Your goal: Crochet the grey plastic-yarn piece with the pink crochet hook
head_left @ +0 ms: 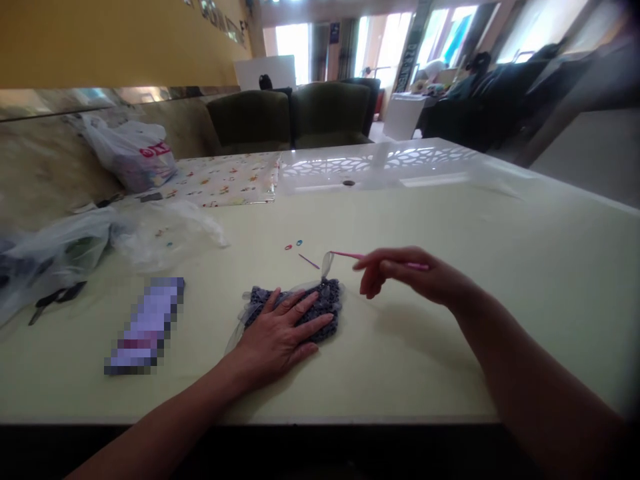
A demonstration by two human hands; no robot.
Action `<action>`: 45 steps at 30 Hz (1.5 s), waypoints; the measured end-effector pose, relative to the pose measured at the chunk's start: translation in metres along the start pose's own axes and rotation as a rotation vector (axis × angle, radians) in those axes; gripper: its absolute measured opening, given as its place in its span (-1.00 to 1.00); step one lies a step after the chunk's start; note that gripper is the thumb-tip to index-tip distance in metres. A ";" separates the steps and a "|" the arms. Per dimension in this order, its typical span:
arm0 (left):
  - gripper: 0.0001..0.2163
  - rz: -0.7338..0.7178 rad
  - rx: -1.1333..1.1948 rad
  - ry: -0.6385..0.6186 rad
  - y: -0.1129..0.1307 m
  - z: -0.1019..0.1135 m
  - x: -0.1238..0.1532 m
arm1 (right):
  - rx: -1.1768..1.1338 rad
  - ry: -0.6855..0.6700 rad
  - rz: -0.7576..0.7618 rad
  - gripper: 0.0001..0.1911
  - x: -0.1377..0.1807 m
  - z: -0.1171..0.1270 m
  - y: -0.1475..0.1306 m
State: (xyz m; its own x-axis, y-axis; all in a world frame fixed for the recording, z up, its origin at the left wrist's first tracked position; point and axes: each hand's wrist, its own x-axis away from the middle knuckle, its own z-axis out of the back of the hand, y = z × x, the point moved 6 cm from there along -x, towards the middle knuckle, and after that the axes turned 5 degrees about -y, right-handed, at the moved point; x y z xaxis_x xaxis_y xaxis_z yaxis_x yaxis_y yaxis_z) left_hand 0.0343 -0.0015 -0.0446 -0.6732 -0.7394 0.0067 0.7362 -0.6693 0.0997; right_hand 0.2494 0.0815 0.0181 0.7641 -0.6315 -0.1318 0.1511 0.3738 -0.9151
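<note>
My left hand [283, 333] lies flat with fingers spread on a grey-purple crocheted piece [327, 297] on the pale table [450, 220]. My right hand [410, 275] hovers just right of it, fingers closed on a pink crochet hook [347, 255] that points left. The hook's tip lifts a sheer ribbon-like strand [326, 265] up from the piece. A second pink needle [309, 261] and two small ring markers [294, 245] lie just beyond the piece.
Crumpled clear plastic bags [150, 233] and scissors [55, 299] lie at the left, with a blurred rectangular object [147, 325] near them. A white shopping bag [133, 153] and a patterned mat [225, 180] sit further back. Armchairs [295, 117] stand behind the table.
</note>
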 end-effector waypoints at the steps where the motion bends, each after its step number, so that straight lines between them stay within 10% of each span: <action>1: -0.52 -0.001 0.016 0.011 0.001 0.000 0.000 | 0.135 0.003 0.028 -0.68 -0.003 -0.012 -0.003; 6: -0.72 -0.018 0.307 0.305 0.000 0.021 0.010 | 0.706 -0.043 0.278 -0.78 -0.009 -0.086 -0.003; 11: -0.78 0.322 0.520 0.642 -0.053 0.050 0.038 | 0.800 -0.042 0.304 -0.84 -0.004 -0.103 0.011; 15: -0.49 0.395 0.687 0.313 -0.088 0.036 0.040 | 0.808 -0.035 0.285 -0.84 -0.004 -0.098 0.010; 19: -0.69 0.368 0.660 0.094 -0.096 0.018 0.037 | 0.838 -0.025 0.242 -0.76 -0.006 -0.097 0.010; 26: -0.76 0.314 0.399 0.113 -0.094 0.023 0.038 | 0.799 0.039 0.304 -0.79 -0.002 -0.090 0.009; 31: -0.74 0.177 0.242 0.306 -0.071 0.047 0.031 | 0.624 0.427 0.371 -0.91 0.009 -0.056 -0.002; 35: -0.57 0.012 0.066 0.160 -0.038 0.027 0.008 | 0.531 0.621 0.299 -0.89 0.015 -0.039 -0.002; 39: -0.54 -0.007 0.044 -0.039 -0.027 -0.002 -0.004 | 0.560 0.533 0.126 -0.90 0.009 -0.044 0.010; 45: -0.58 0.134 0.400 0.009 -0.033 0.021 -0.014 | 0.778 0.287 0.087 -0.68 0.000 -0.075 0.018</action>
State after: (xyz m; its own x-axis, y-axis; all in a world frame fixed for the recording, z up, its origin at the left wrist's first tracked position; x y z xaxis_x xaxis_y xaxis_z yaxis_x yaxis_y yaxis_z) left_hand 0.0177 0.0325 -0.0276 -0.5718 -0.8195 0.0376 0.7311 -0.4882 0.4766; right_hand 0.2045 0.0370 -0.0266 0.6196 -0.6880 -0.3779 0.5699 0.7253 -0.3863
